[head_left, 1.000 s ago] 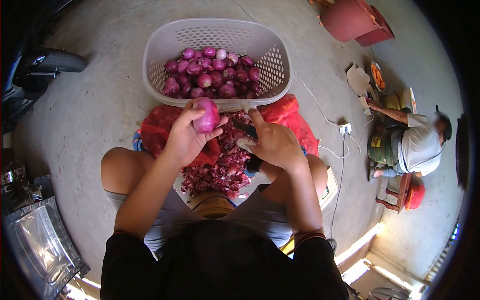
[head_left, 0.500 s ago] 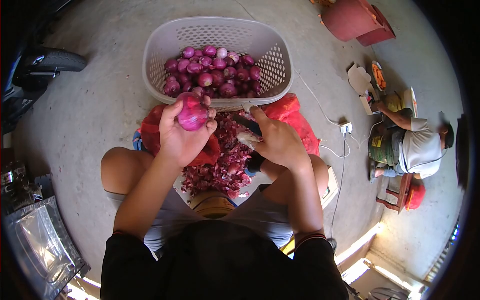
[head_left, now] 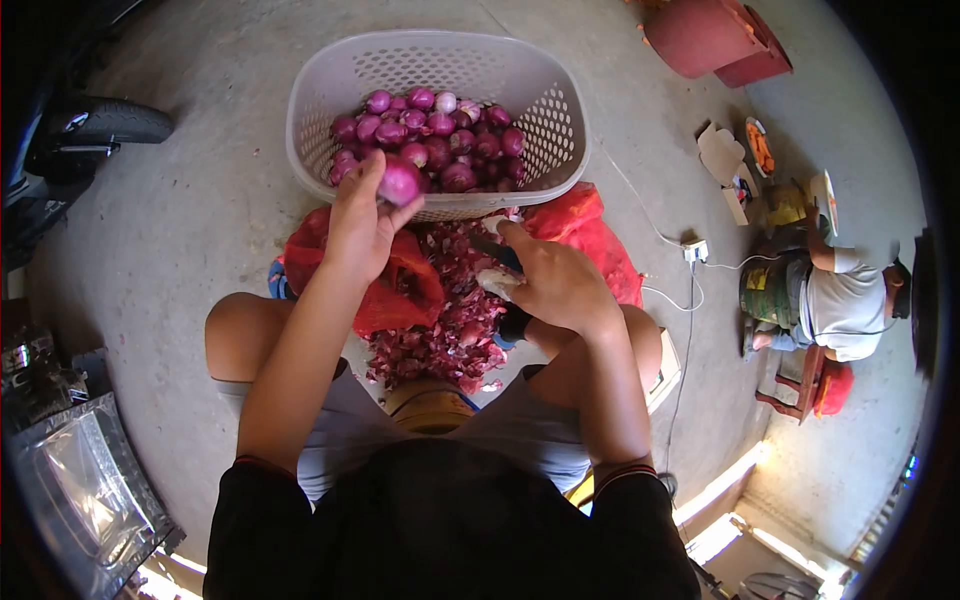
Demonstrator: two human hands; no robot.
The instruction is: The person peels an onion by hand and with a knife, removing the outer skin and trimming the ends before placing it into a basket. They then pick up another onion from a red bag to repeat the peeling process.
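My left hand (head_left: 362, 225) reaches the near rim of the basket, with a peeled red onion (head_left: 401, 181) between its thumb and fingers; the onion is slightly blurred. My right hand (head_left: 560, 275) is closed on a small knife, whose dark blade (head_left: 497, 250) points left over the peelings. White wrapping covers the tips of its thumb and index finger. Several purple onions (head_left: 438, 150) lie in the grey plastic basket (head_left: 305, 120) in front of me. Dry onion skins (head_left: 450, 340) are heaped between my legs.
Red mesh sacks (head_left: 590, 240) lie on both sides of the peelings. A power strip (head_left: 694, 250) with white cords is on the floor at right. Another person (head_left: 840, 300) sits farther right, near an open carton (head_left: 722, 165). A motorbike wheel (head_left: 120, 120) stands at left.
My left hand has moved forward and turned, carrying the onion from above the peelings to the basket's near edge. My right hand with the knife has hardly moved.
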